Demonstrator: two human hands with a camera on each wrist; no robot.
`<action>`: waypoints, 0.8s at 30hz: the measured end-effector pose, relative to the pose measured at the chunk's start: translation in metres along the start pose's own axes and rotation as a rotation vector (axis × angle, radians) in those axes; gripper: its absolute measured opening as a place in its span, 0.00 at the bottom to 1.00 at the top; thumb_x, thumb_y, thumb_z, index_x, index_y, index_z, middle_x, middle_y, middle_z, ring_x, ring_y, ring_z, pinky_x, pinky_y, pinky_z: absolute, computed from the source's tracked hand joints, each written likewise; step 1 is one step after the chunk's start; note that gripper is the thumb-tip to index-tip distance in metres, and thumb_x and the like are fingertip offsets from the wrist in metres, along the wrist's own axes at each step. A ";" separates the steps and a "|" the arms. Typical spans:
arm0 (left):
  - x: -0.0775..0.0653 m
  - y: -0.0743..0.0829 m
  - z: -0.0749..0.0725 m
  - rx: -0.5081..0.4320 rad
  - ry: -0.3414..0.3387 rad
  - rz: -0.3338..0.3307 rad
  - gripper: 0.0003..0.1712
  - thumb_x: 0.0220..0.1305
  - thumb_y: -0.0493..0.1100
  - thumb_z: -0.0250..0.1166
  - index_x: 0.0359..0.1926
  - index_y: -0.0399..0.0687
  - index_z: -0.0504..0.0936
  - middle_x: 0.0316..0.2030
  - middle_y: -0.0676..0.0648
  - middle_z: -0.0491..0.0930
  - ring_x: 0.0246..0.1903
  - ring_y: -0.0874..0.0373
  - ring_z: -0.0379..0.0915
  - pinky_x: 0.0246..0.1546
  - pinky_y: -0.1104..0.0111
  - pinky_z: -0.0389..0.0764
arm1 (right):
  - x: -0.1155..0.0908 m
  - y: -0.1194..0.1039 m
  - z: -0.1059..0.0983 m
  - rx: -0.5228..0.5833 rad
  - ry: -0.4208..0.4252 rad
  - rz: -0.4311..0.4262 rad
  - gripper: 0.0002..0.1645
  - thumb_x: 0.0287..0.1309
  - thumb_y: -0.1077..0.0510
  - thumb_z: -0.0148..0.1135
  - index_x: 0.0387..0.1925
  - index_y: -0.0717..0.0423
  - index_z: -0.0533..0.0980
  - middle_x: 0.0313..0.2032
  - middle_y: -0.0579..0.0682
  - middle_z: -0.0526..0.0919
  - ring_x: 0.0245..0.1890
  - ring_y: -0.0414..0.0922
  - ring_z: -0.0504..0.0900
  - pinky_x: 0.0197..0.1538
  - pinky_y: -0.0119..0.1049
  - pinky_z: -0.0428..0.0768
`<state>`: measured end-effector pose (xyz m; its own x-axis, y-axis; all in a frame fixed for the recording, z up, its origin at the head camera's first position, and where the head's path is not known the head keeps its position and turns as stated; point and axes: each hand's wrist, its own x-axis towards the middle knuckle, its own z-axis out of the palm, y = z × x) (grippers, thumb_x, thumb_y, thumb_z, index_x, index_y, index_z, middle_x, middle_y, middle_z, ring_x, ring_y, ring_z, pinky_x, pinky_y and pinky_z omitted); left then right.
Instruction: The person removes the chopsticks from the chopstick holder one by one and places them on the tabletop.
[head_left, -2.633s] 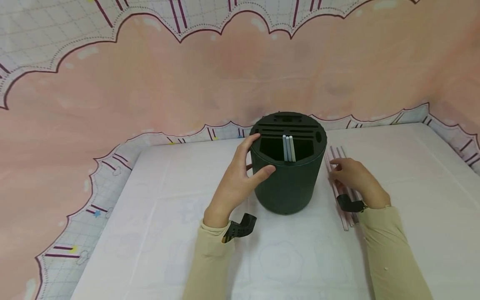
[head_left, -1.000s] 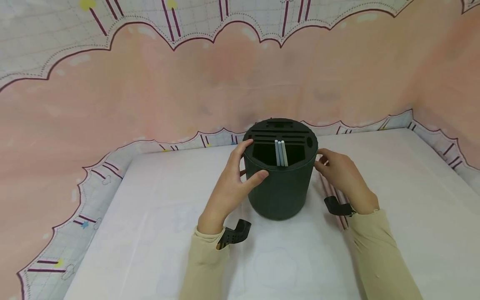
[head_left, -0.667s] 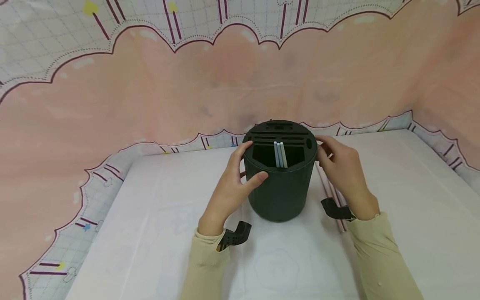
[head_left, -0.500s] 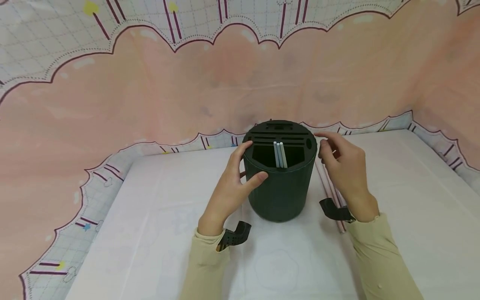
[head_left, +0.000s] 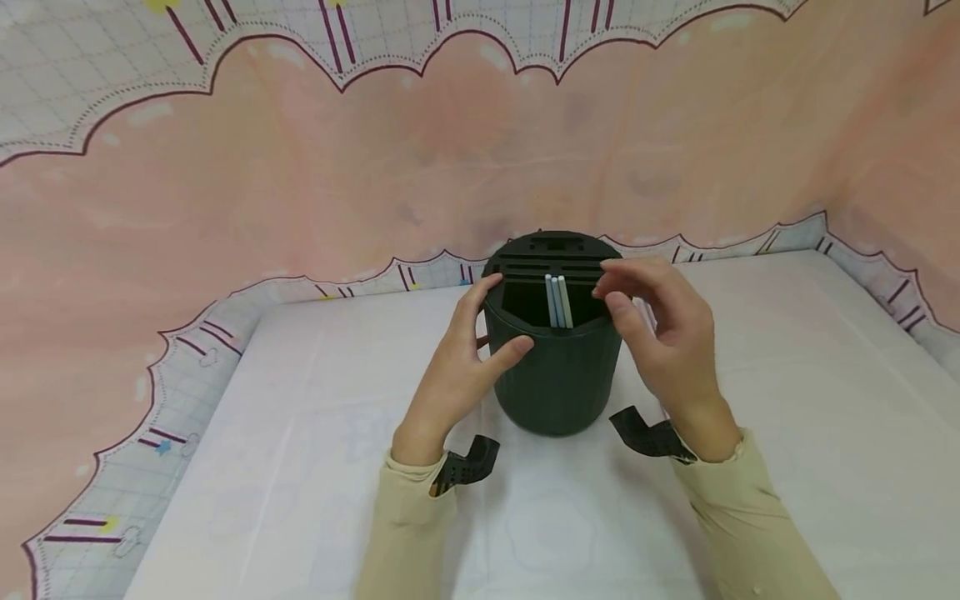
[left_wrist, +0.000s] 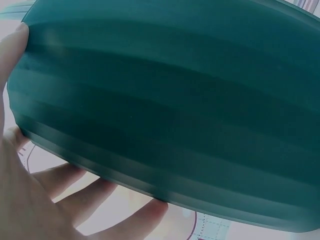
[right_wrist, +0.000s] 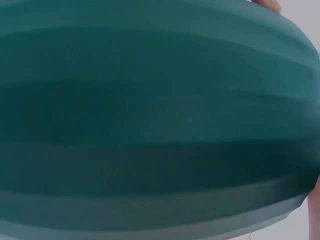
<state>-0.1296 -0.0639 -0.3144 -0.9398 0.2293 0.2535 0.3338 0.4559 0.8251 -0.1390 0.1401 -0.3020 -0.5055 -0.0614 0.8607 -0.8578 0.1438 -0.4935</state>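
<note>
A dark green cylindrical desk organizer (head_left: 555,375) stands upright in the head view, with slots in its top and a deep front opening. Several thin pale sticks (head_left: 557,302) stand in that opening. My left hand (head_left: 457,375) grips its left side, thumb on the front and fingers around the back; the left wrist view shows those fingers (left_wrist: 137,220) along the green wall. At the right rim is my right hand (head_left: 667,333), its fingers bent over the edge of the opening and nothing visible between thumb and fingertips. The green wall fills most of the right wrist view.
A white cloth covers the table (head_left: 330,417). Behind it hangs a peach-coloured cloth (head_left: 420,167) with a scalloped white border. Several pinkish sticks lie right of the organizer, mostly hidden by my right hand and wrist.
My right hand has left the sticks on the table, moved left and up along the organizer's side, and now reaches over its right rim. The left hand keeps its grip.
</note>
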 end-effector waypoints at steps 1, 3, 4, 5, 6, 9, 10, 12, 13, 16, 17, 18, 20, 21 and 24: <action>0.000 0.000 0.000 0.000 -0.002 -0.004 0.42 0.56 0.58 0.59 0.67 0.62 0.49 0.65 0.55 0.49 0.62 0.63 0.48 0.55 0.59 0.67 | 0.000 -0.001 0.001 -0.012 -0.041 -0.008 0.18 0.58 0.61 0.53 0.43 0.75 0.71 0.34 0.62 0.75 0.36 0.45 0.76 0.44 0.32 0.75; 0.000 0.000 0.000 -0.003 -0.005 -0.007 0.42 0.56 0.58 0.59 0.67 0.62 0.49 0.65 0.55 0.49 0.62 0.63 0.48 0.55 0.58 0.67 | -0.001 0.002 0.001 -0.058 -0.120 -0.026 0.19 0.59 0.60 0.53 0.46 0.71 0.72 0.34 0.59 0.77 0.35 0.44 0.76 0.42 0.31 0.74; 0.000 0.000 0.001 -0.005 -0.006 -0.006 0.41 0.56 0.58 0.59 0.67 0.62 0.49 0.65 0.55 0.49 0.62 0.63 0.48 0.55 0.58 0.67 | -0.002 0.005 0.001 -0.093 -0.154 -0.039 0.19 0.59 0.58 0.52 0.47 0.69 0.72 0.34 0.57 0.77 0.35 0.43 0.76 0.41 0.30 0.74; 0.000 0.001 0.001 -0.007 -0.007 -0.005 0.41 0.56 0.58 0.59 0.67 0.62 0.49 0.65 0.55 0.49 0.62 0.63 0.48 0.55 0.58 0.67 | -0.003 0.008 0.001 -0.133 -0.183 -0.054 0.18 0.60 0.57 0.52 0.47 0.67 0.73 0.34 0.54 0.78 0.34 0.42 0.75 0.40 0.30 0.73; 0.000 0.001 0.001 -0.008 -0.008 -0.003 0.41 0.57 0.58 0.59 0.67 0.62 0.49 0.65 0.55 0.49 0.62 0.63 0.48 0.55 0.58 0.67 | -0.005 0.012 0.001 -0.167 -0.207 -0.071 0.18 0.61 0.57 0.51 0.47 0.65 0.73 0.34 0.52 0.78 0.33 0.41 0.75 0.39 0.29 0.73; 0.001 0.001 0.002 -0.008 -0.014 0.003 0.41 0.57 0.57 0.59 0.67 0.62 0.48 0.65 0.55 0.49 0.62 0.63 0.48 0.55 0.59 0.66 | -0.008 0.021 0.000 -0.266 -0.254 -0.124 0.15 0.62 0.56 0.50 0.44 0.61 0.76 0.33 0.48 0.79 0.31 0.40 0.73 0.36 0.29 0.71; 0.001 0.001 0.002 -0.007 -0.015 0.004 0.41 0.57 0.58 0.59 0.67 0.62 0.48 0.65 0.55 0.49 0.62 0.63 0.48 0.55 0.59 0.66 | -0.009 0.022 0.000 -0.292 -0.265 -0.135 0.14 0.62 0.57 0.50 0.42 0.60 0.77 0.33 0.48 0.79 0.31 0.40 0.73 0.36 0.30 0.71; 0.001 0.001 0.002 -0.004 -0.018 0.005 0.41 0.57 0.58 0.59 0.67 0.62 0.48 0.66 0.55 0.49 0.62 0.63 0.48 0.55 0.59 0.66 | -0.010 0.024 0.000 -0.337 -0.286 -0.147 0.11 0.60 0.59 0.51 0.40 0.59 0.78 0.33 0.47 0.80 0.31 0.41 0.73 0.37 0.32 0.71; 0.001 0.001 0.002 -0.002 -0.019 0.003 0.42 0.57 0.59 0.58 0.67 0.62 0.48 0.66 0.55 0.48 0.62 0.63 0.48 0.55 0.59 0.66 | -0.011 0.024 0.000 -0.362 -0.295 -0.148 0.11 0.60 0.59 0.52 0.39 0.58 0.78 0.33 0.47 0.80 0.31 0.41 0.73 0.38 0.33 0.71; 0.000 0.001 0.002 0.004 -0.016 0.005 0.42 0.56 0.59 0.58 0.67 0.62 0.48 0.66 0.55 0.49 0.63 0.63 0.47 0.55 0.58 0.66 | -0.012 0.023 0.002 -0.413 -0.306 -0.149 0.10 0.57 0.61 0.54 0.39 0.59 0.78 0.32 0.48 0.80 0.33 0.43 0.74 0.40 0.36 0.72; 0.000 0.001 0.002 0.004 -0.015 0.007 0.42 0.56 0.60 0.58 0.67 0.62 0.48 0.66 0.55 0.49 0.63 0.63 0.47 0.55 0.58 0.66 | -0.012 0.023 0.002 -0.423 -0.306 -0.152 0.10 0.57 0.61 0.54 0.38 0.59 0.78 0.32 0.49 0.80 0.34 0.43 0.75 0.40 0.37 0.72; 0.000 0.000 0.002 0.003 -0.015 0.008 0.42 0.56 0.60 0.58 0.67 0.62 0.48 0.66 0.54 0.49 0.63 0.62 0.47 0.55 0.58 0.66 | -0.012 0.023 0.003 -0.429 -0.306 -0.153 0.10 0.56 0.61 0.54 0.38 0.59 0.78 0.32 0.49 0.80 0.34 0.43 0.75 0.40 0.37 0.72; 0.004 -0.009 0.004 0.006 -0.008 0.016 0.42 0.56 0.61 0.58 0.67 0.65 0.48 0.66 0.56 0.48 0.63 0.63 0.47 0.54 0.58 0.67 | -0.012 0.023 0.004 -0.428 -0.305 -0.159 0.09 0.56 0.61 0.54 0.37 0.60 0.78 0.31 0.49 0.80 0.33 0.44 0.75 0.39 0.38 0.72; 0.005 -0.014 0.004 0.008 -0.005 0.018 0.42 0.55 0.61 0.58 0.67 0.67 0.47 0.65 0.57 0.48 0.62 0.64 0.47 0.54 0.59 0.67 | -0.011 0.023 0.004 -0.424 -0.308 -0.161 0.09 0.56 0.61 0.54 0.36 0.59 0.78 0.30 0.49 0.80 0.33 0.44 0.74 0.38 0.38 0.72; 0.010 -0.029 0.007 0.021 0.004 0.020 0.43 0.53 0.64 0.59 0.65 0.75 0.46 0.65 0.62 0.47 0.62 0.67 0.46 0.53 0.61 0.68 | -0.010 0.023 0.003 -0.408 -0.327 -0.175 0.10 0.57 0.59 0.53 0.35 0.58 0.78 0.30 0.48 0.80 0.32 0.43 0.73 0.37 0.37 0.71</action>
<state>-0.1481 -0.0688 -0.3392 -0.9330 0.2356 0.2721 0.3544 0.4692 0.8088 -0.1540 0.1413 -0.3226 -0.4175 -0.4134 0.8092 -0.8585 0.4714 -0.2021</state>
